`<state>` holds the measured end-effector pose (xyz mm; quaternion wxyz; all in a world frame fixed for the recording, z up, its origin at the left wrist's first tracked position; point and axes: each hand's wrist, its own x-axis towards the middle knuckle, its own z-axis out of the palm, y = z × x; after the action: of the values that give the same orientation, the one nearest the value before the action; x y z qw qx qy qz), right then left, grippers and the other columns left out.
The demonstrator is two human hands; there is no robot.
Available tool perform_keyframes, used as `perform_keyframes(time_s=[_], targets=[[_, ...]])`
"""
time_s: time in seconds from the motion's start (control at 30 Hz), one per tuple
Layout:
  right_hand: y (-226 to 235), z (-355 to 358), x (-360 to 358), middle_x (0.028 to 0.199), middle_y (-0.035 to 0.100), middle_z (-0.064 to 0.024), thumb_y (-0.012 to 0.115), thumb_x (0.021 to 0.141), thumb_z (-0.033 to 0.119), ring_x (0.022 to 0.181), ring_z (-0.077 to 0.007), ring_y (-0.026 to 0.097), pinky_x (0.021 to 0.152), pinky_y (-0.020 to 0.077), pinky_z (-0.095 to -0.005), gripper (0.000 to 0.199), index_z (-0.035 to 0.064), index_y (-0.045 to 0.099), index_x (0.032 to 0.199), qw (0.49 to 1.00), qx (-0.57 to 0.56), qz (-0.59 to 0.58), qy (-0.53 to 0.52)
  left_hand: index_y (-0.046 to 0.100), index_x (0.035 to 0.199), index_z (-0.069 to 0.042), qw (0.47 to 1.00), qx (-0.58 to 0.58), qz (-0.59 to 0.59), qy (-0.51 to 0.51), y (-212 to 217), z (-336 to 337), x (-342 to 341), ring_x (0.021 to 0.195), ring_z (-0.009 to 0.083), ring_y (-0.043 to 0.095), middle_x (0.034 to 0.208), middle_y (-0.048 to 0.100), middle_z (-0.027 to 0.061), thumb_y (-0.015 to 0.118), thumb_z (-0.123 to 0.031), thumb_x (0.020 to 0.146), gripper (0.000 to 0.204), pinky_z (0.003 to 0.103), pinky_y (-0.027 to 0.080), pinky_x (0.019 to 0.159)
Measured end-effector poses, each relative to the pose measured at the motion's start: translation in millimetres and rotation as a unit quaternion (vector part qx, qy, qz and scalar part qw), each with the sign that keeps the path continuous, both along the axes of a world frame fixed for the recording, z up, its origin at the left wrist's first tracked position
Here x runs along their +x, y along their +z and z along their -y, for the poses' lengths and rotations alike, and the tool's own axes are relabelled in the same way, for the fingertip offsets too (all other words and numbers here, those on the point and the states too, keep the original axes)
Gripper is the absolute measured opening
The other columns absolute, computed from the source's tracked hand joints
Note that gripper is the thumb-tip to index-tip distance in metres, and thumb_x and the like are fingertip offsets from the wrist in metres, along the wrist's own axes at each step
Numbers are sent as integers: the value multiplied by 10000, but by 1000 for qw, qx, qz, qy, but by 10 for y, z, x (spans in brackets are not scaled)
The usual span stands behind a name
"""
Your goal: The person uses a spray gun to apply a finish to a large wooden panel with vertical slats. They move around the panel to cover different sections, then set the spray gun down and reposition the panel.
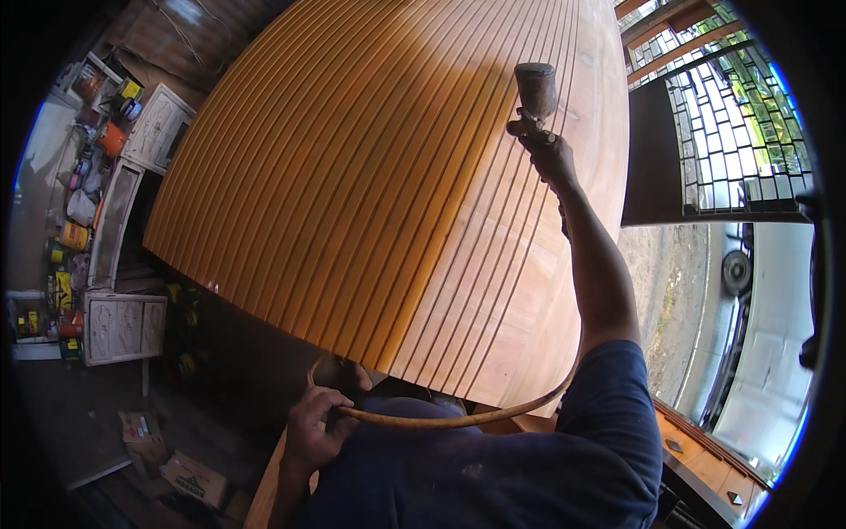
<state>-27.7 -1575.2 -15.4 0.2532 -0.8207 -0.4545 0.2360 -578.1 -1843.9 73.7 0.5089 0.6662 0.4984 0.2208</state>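
A large grooved wooden panel [370, 176] fills the middle of the view, glossy orange on its left part and paler on its right. My right hand [551, 159] is stretched out over the panel's right part and grips a spray gun [534, 97] with a dark cup on top. A tan air hose [458, 416] runs from the gun's side down along my arm and curves under the panel's near edge. My left hand [313, 432] is closed on that hose near my waist, below the panel's near edge.
White carved cabinet doors [123, 326] and shelves of paint cans [70, 238] stand on the left. Cardboard boxes [189, 476] lie on the floor at lower left. A dark gate [705, 150] and a parked vehicle [767, 291] are on the right.
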Motion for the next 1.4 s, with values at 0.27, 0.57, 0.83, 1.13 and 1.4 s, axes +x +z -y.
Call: perform_keyframes(time_s=[0.27,0.57,0.83,1.13,1.4], targets=[[-50,1015,-715,672,650,-68,797,933,361,642,-180,604,632,492,-391,363,4,727,940,999,-15,-34,31,722,997,-39,1000,21,20,-10,41,306,-412,918,284,698,959,694,113,884,-325,850,360,394,564,804],[86,2375,-1671,749,685,-123,830,913,249,695,-194,643,672,520,-390,288,0,716,1002,993,9,-91,75,720,990,-29,997,61,34,-41,116,659,-853,931,288,692,972,696,113,857,-361,883,375,402,563,818],[434,3396,-2357,804,700,-38,810,944,152,743,-95,617,655,510,-315,249,3,734,1129,961,-92,-248,79,730,1003,-27,994,59,55,-68,90,709,-925,928,281,682,969,693,107,855,-373,882,388,400,563,831],[-71,2393,-1629,832,743,-163,842,913,232,757,-233,706,705,546,-390,288,8,731,1056,991,39,-88,91,729,1007,-19,997,45,41,-45,73,656,-760,923,271,686,969,693,112,884,-274,850,338,384,562,828],[-54,1113,-819,969,772,-190,782,940,381,937,-383,744,796,564,-453,341,111,767,1147,992,97,60,49,716,997,-19,1000,27,-9,3,108,510,-536,915,277,692,967,701,109,883,-216,834,306,385,556,831]])
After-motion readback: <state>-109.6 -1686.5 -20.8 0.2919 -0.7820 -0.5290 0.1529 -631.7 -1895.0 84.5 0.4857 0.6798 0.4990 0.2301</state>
